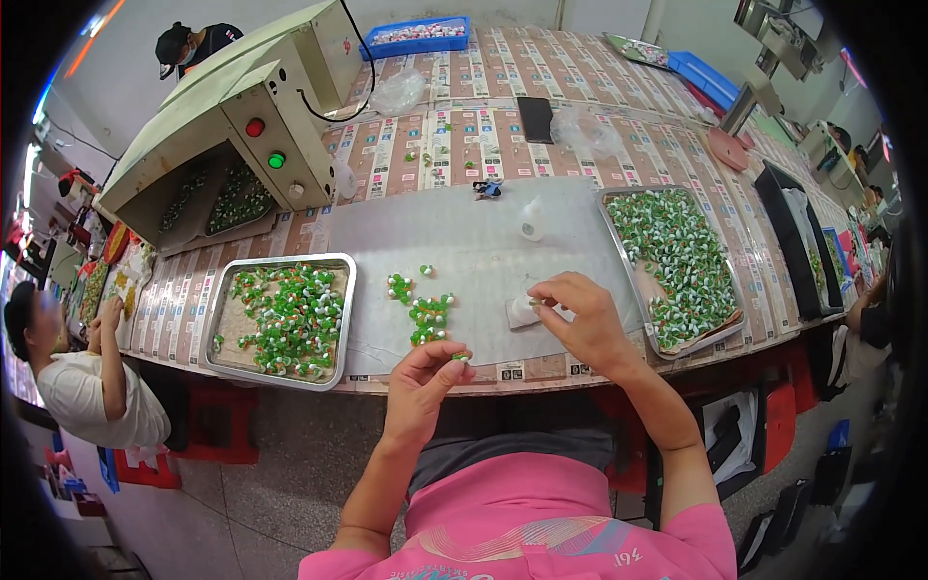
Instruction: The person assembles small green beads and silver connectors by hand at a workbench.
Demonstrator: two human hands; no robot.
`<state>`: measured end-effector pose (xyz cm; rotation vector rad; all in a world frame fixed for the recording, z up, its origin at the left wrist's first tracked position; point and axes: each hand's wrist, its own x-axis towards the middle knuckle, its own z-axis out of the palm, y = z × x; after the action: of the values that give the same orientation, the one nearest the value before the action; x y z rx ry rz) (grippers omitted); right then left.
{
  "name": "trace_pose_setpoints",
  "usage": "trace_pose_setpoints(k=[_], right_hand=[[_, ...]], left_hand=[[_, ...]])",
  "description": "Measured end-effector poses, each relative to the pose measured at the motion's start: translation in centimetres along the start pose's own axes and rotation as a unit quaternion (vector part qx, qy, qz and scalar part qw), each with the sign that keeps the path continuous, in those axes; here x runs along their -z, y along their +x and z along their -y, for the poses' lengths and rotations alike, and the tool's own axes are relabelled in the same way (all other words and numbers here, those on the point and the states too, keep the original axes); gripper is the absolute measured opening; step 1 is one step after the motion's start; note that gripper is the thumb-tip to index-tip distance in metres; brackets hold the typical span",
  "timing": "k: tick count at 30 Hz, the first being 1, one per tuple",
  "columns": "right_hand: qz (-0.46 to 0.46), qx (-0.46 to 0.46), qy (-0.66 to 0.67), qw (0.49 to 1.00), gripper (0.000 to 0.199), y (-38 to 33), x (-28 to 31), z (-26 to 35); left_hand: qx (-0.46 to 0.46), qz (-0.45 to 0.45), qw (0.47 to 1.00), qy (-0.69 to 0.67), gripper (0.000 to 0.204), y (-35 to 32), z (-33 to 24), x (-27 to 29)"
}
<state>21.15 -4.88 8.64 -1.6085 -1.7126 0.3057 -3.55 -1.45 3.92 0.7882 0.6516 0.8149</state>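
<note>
My left hand (418, 385) is closed in a pinch on a small green-and-white piece (462, 357) at the table's near edge. Just beyond it, several like green-and-white pieces (430, 311) lie loose on a pale sheet (435, 227). My right hand (586, 319) also pinches, its fingertips beside a small white container (522, 310); what sits between those fingertips is too small to name. To the left, a metal tray (350, 319) holds a heap of green, white and orange pieces. On the right, a second metal tray (607, 208) is filled with similar green-and-white ones.
A cream machine (217, 121) with red and green buttons stands at the left, trays inside its opening. Farther off are a small white bottle (532, 220), a tiny dark figure (489, 189), a black phone-like slab (535, 120) and a blue bin (416, 45). Another person (87, 387) works at far left.
</note>
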Motion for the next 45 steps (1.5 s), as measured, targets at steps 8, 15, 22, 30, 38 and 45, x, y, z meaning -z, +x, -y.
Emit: trace_pose_setpoints(k=[8, 15, 22, 30, 38, 45], right_hand=[[0.081, -0.108, 0.223, 0.965, 0.017, -3.1, 0.3, 2.8], [0.086, -0.158, 0.253, 0.951, 0.016, -4.7, 0.6, 2.8], [0.082, -0.157, 0.251, 0.952, 0.017, -5.1, 0.9, 2.4], [0.099, -0.130, 0.249, 0.955, 0.015, -5.5, 1.0, 1.6], [0.067, -0.121, 0.247, 0.959, 0.018, -6.0, 0.8, 0.9], [0.112, -0.096, 0.280, 0.949, 0.018, -6.6, 4.4, -0.2]], left_hand=[[0.036, 0.025, 0.999, -0.030, 0.018, 0.6, 1.3, -2.1], [0.033, 0.054, 0.998, -0.009, 0.020, 0.6, 2.5, -3.6], [0.042, 0.064, 0.997, -0.006, 0.020, 0.4, 2.9, -4.2], [0.004, 0.082, 0.995, 0.048, 0.015, 0.7, 2.9, -4.5], [-0.098, 0.093, 0.984, 0.114, 0.020, 1.0, 3.7, -5.5], [-0.073, 0.108, 0.975, 0.179, 0.018, 1.0, 2.6, -8.0]])
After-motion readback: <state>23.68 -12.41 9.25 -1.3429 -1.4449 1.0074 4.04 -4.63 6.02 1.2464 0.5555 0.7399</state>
